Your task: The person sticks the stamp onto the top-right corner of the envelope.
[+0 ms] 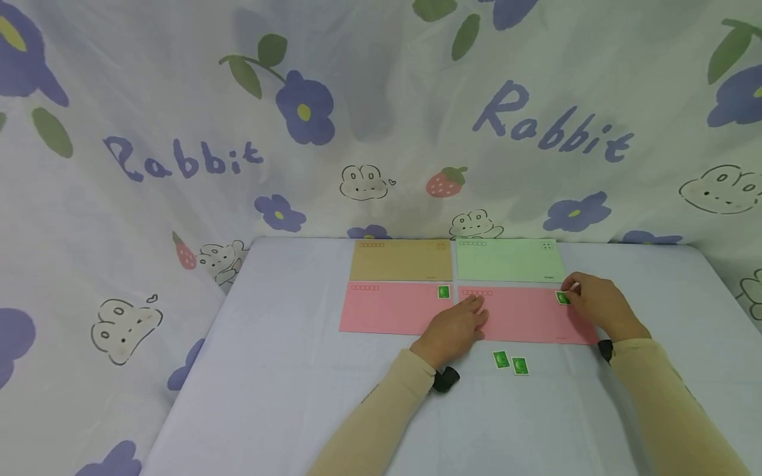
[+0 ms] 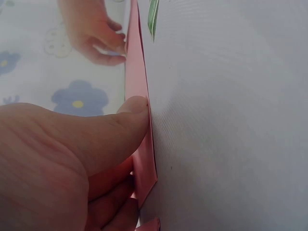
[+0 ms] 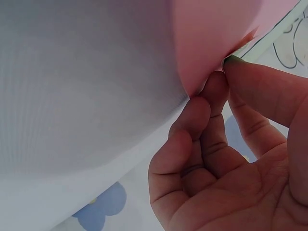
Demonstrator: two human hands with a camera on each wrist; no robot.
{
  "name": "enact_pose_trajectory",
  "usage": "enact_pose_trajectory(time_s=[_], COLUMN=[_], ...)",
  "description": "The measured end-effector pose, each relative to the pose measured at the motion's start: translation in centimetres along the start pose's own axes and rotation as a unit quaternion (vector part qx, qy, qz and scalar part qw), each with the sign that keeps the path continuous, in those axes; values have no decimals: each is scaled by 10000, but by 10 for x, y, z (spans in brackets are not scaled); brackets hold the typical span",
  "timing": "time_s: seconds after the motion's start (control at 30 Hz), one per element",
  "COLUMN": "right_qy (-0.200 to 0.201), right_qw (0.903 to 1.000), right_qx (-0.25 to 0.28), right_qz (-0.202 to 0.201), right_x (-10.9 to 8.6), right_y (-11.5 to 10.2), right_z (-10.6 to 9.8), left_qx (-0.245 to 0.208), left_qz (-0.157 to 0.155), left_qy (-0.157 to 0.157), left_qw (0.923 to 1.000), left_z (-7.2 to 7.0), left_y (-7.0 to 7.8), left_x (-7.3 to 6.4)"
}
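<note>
A pink envelope [image 1: 518,320] lies flat on the white-covered table. On its left end rests my left hand [image 1: 449,332], thumb and fingertips pressing the paper down; the left wrist view shows the thumb [image 2: 132,108] on the envelope near its edge. Over the envelope's upper right corner, my right hand [image 1: 607,307] pinches a small green postage stamp [image 1: 562,298] between thumb and finger, close against the paper. In the right wrist view the thumb [image 3: 260,84] covers most of the stamp, and the other fingers curl beside the envelope's edge.
A second pink envelope [image 1: 387,311] lies to the left, with a green stamp [image 1: 444,292] at its upper right. Behind are a tan envelope [image 1: 400,261] and a light green one [image 1: 508,261]. Two loose stamps [image 1: 520,365] lie in front. A patterned cloth [image 1: 381,119] hangs behind.
</note>
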State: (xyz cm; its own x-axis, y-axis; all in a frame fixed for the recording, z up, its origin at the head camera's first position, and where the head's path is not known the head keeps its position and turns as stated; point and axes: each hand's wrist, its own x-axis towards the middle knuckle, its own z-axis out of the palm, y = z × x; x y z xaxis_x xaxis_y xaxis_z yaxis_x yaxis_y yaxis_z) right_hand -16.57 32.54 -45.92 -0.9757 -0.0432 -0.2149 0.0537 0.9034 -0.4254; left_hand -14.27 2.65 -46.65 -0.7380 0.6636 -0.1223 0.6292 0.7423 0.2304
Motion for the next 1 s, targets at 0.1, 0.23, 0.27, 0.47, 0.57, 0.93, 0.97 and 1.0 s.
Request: enact_pose_trajectory(time_s=[0.1, 0.23, 0.27, 0.47, 0.57, 0.93, 0.97, 1.0], right_qy=[-6, -2, -4, -40, -25, 216, 227, 246], right_qw=[10000, 10000, 10000, 10000, 10000, 9993, 9992, 9990], right_qx=[5, -25, -37, -39, -27, -62, -68, -68], right_qz=[23, 27, 29, 50, 26, -300, -336, -373], right_x=[0, 0, 0, -1, -1, -6, -6, -7], right_y=[0, -1, -2, -2, -3, -7, -7, -8], right_z=[0, -1, -1, -1, -2, -7, -7, -7], left_qx=[-4, -8, -3, 32, 40, 71, 60, 55], left_qz=[2, 13, 20, 17, 11, 37, 32, 28], left_qy=[4, 10, 9, -40, -40, -21, -23, -21], left_qw=[10000, 10000, 10000, 10000, 10000, 10000, 10000, 10000], left_z=[-1, -1, -1, 0, 0, -1, -1, -1], left_y=[0, 0, 0, 0, 0, 0, 0, 0], left_x=[-1, -2, -2, 0, 0, -1, -1, -1])
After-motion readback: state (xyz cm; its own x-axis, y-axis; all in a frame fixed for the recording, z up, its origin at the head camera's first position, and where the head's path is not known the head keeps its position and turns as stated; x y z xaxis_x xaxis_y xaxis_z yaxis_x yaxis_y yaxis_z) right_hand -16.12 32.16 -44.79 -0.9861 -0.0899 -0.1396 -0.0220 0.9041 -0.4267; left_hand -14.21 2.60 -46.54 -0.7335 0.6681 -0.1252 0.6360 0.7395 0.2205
